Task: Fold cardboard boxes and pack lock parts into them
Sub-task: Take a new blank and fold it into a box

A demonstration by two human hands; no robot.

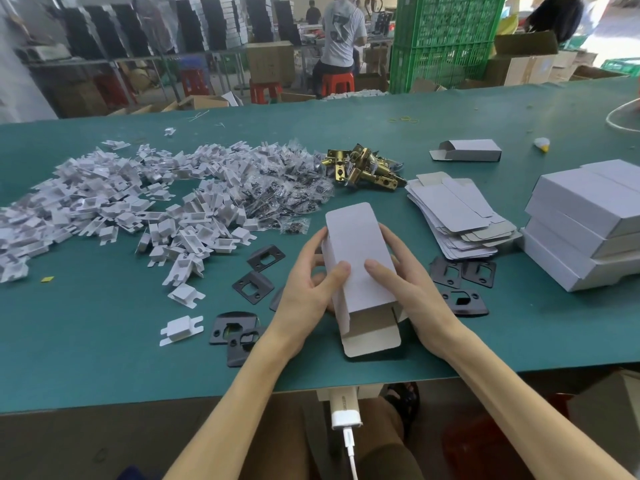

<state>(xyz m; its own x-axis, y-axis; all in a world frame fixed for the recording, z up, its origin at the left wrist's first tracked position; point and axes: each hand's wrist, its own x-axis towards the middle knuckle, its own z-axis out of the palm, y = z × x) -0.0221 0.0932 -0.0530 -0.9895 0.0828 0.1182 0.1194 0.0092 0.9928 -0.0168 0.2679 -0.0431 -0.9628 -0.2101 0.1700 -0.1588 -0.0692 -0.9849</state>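
Cardboard box (356, 258): white, erected into a rectangular sleeve, both end flaps unfolded, grey inside. Held above the near desk (104, 341) edge. Left hand (308, 289) and right hand (405, 282) fingers clasp its sides, thumbs pressing on top.

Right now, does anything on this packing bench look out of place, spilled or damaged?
Nothing looks damaged. Both hands, left and right, hold a half-formed box with its near flap open. The white inserts lie in a loose sprawl, and black plates are scattered singly; untidy, but ordinary working stock.
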